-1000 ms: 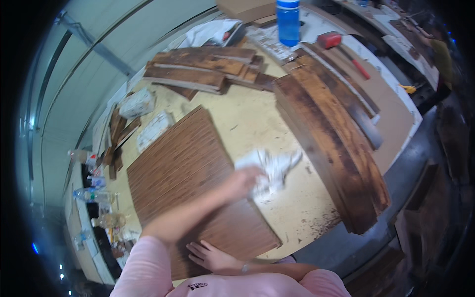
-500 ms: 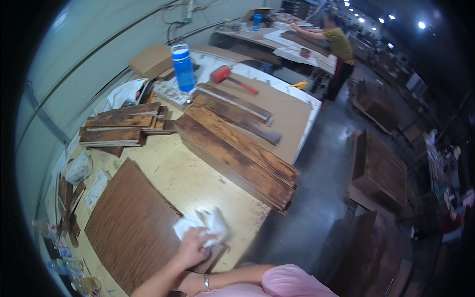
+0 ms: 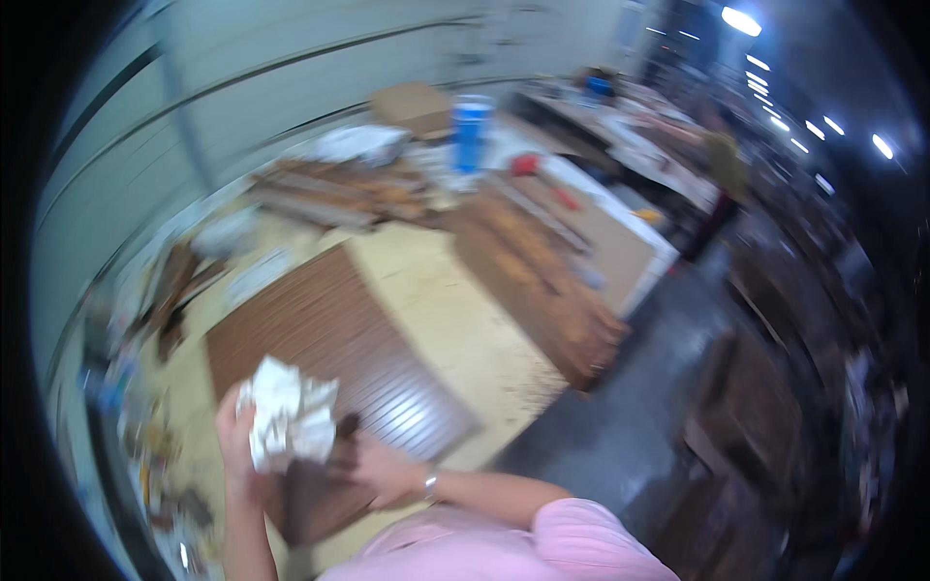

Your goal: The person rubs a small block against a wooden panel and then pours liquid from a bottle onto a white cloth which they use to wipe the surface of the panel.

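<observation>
Left hand (image 3: pixel 237 436): raised over the near end of the bench, fingers wrapped around a crumpled white cloth (image 3: pixel 286 418); grip closed on the wad.
Cloth position: bunched in the left hand, held just above the near corner of the panel; whether it touches the wood cannot be told through the blur.
Right hand (image 3: pixel 380 470): resting flat, palm down, on the near corner of the dark brown ribbed wooden panel (image 3: pixel 334 353); fingers spread, holding nothing. A watch or bracelet (image 3: pixel 429 483) sits at the wrist; pink sleeve (image 3: pixel 572 533) behind it.
Panel: lies flat on the pale yellow worktop (image 3: pixel 455 329), long side running away from the person, glossy streaks on its near half.
Right of panel: long stack of rough brown wooden planks (image 3: pixel 542 276) along the bench edge.
Far end: second pile of brown boards (image 3: pixel 334 189), a blue cylindrical container (image 3: pixel 471 131) standing upright, a red-headed tool (image 3: pixel 528 165) beside it, a cardboard box (image 3: pixel 412 102).
Left edge: small clutter, too blurred to tell.
Background: another person in a yellow-green top (image 3: pixel 722 165) at a far bench, well apart.
</observation>
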Available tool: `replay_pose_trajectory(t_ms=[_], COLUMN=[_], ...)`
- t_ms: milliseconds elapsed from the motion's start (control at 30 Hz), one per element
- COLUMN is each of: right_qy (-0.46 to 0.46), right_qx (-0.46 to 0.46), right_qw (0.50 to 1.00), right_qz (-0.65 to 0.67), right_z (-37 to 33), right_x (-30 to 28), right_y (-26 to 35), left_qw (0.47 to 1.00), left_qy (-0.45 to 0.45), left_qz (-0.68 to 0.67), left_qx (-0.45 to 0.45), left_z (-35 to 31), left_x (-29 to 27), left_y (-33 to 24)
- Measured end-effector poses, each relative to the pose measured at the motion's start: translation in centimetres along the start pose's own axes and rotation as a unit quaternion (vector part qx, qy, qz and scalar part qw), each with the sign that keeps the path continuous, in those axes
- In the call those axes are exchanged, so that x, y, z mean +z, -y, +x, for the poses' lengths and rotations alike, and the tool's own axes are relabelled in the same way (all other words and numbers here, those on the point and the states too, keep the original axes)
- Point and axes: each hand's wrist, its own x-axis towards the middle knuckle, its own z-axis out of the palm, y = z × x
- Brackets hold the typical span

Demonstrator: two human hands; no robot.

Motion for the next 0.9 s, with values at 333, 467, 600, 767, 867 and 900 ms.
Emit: replay_pose_trajectory(t_ms=[333, 467, 600, 767, 867, 900], right_qy=[-0.024, -0.014, -0.011, -0.015, -0.019, -0.016], right_qx=[0.051, 0.049, 0.059, 0.051, 0.068, 0.065], right_qw=[0.991, 0.989, 0.988, 0.991, 0.99, 0.992], right_qz=[-0.121, -0.139, -0.144, -0.124, -0.12, -0.11], right_z=[-0.4, -0.3, -0.5, 0.2, 0.2, 0.2], right_x=[0.2, 0.9, 0.0, 0.1, -0.6, -0.8], right_y=[2.4, 2.3, 2.5, 2.6, 2.4, 2.8], left_qw=[0.679, 0.258, 0.542, 0.651, 0.77, 0.782], left_qy=[-0.447, -0.589, -0.518, -0.276, -0.261, -0.275], left_qz=[0.166, 0.572, 0.328, 0.697, 0.578, 0.557], left_qx=[0.558, 0.51, 0.575, -0.117, -0.062, -0.041], left_z=[-8.1, -11.8, -6.3, 0.0, -1.3, -2.5], left_x=[-12.7, -15.2, -17.1, -23.8, -21.9, -21.3], left_y=[-21.0, -20.0, -12.7, 8.6, 14.1, 14.5])
